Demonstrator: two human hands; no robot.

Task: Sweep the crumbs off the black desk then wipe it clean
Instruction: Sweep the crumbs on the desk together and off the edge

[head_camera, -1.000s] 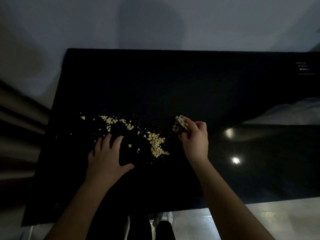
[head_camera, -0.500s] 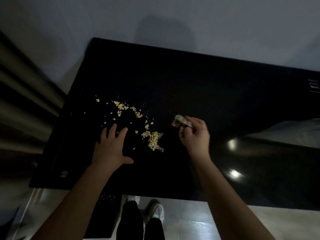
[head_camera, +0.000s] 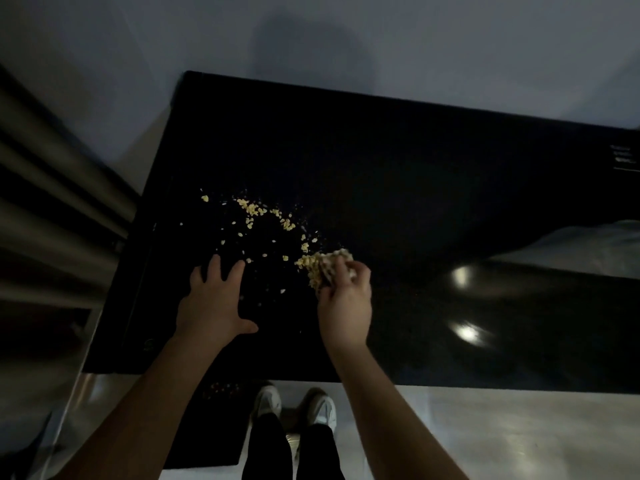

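Crumbs (head_camera: 252, 210) all over the left half of the black surface (head_camera: 398, 174). A loose yellow trail starts at a lone flake near the left edge, arcs across and down to the right, and ends in a thick heap (head_camera: 306, 266). Smaller specks dot the inside of that arc and the stretch toward the near edge.

Right at the heap, the right hand (head_camera: 344, 306) is down, fingers curled tight around a crumpled pale cloth (head_camera: 333, 262). The cloth is up against the heap, with crumbs touching its left side. There's blur over those knuckles, so the exact finger positions are hard to read.

On the other side, the left hand (head_camera: 214, 303) lies palm down on the surface, fingers straight and spread, thumb out to the right, holding nothing. Its fingertips sit just short of the nearest loose flakes. The two hands are apart, with dark top and a few specks between them.

Further right, two bright spots of reflected light (head_camera: 462, 276) shine on the gloss, and small white print (head_camera: 625, 159) shows at the far right. Past the far edge is a grey wall (head_camera: 450, 46) carrying a soft shadow. Left of the surface stands a ribbed grey panel (head_camera: 52, 209). Below the near edge there's pale floor (head_camera: 519, 434), a pair of light shoes (head_camera: 266, 401) under dark trouser legs, and a dark mat (head_camera: 207, 434) beside them.
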